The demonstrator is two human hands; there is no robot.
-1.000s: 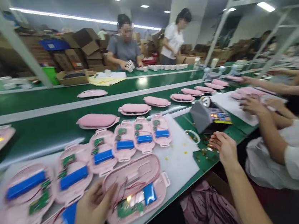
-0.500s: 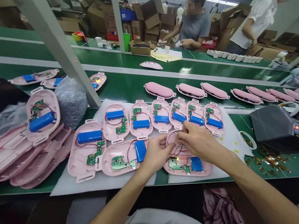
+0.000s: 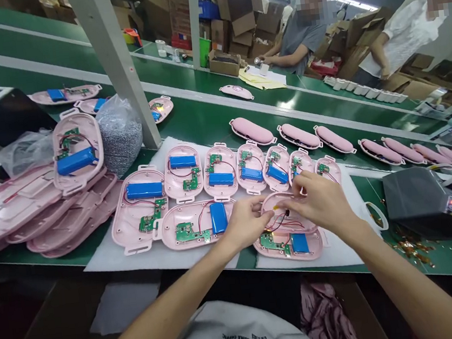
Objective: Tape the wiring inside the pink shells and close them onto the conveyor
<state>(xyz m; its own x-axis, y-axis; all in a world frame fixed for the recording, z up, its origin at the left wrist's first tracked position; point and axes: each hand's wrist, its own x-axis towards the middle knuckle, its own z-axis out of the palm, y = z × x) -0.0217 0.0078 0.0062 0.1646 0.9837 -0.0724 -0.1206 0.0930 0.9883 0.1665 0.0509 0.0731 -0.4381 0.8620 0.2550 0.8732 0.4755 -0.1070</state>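
A pink plastic shell half stands raised behind another pink half that holds a green circuit board and a blue battery. Red wires run between the two halves. My left hand is closed on the raised shell's left rim. Over the same shell is my right hand, its thumb and fingertips pinched at a small yellow piece. Left of my hands lies one more open shell with a board and battery.
Several open shells line the white foam sheet. Stacked pink shells and a bag of small parts are left. Closed pink units lie behind. At right sits a dark machine. Two people work across the bench.
The view has shifted, so the bench appears further right in part. My right hand has drawn slightly away from my left, and a yellow piece now shows at its fingertips.
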